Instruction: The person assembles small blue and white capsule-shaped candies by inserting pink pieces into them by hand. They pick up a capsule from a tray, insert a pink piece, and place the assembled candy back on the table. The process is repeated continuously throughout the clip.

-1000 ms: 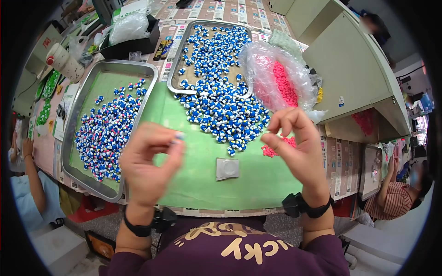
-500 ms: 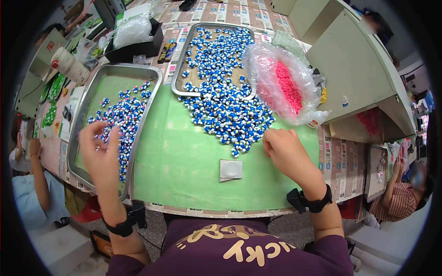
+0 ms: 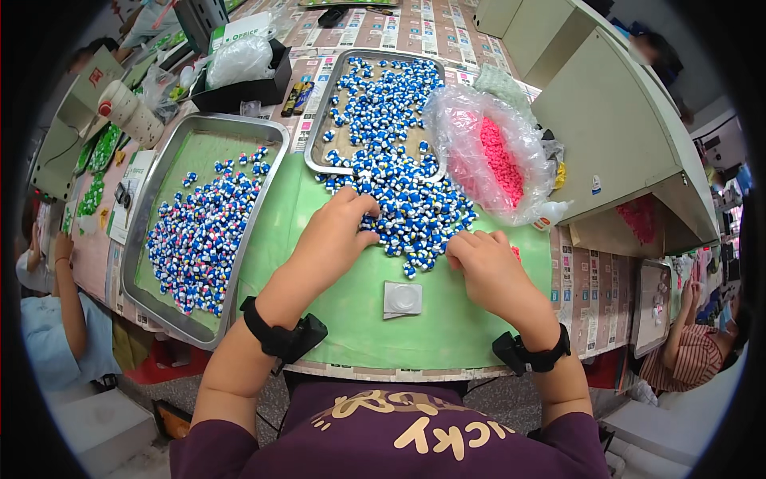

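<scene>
A pile of small blue-and-white beadlike pieces [image 3: 415, 211] spills from a metal tray [image 3: 309, 132] onto a green sheet [image 3: 359, 343]. At the pile's left edge is my left hand [image 3: 339, 231], its thumb and fingers apart and reaching to the pieces, nothing seen in its grasp. My right hand [image 3: 491, 267] rests by the pile's lower right edge, fingertips drawn together; whatever they hold is hidden. Beside it, small pink pieces [image 3: 516, 253] peek out. Between my hands and nearer me lies a white square with a clear round disc [image 3: 403, 298].
At left, a second metal tray [image 3: 136, 255] holds similar pieces with pink bits [image 3: 199, 247]. A clear plastic bag [image 3: 456, 144] of pink pieces lies at right, near a small white bottle [image 3: 550, 214] and a cabinet [image 3: 622, 136]. Co-workers sit on both sides.
My left hand has moved right, from above the left tray to the pile's edge. My right hand has barely moved; pink pieces now show beside it.
</scene>
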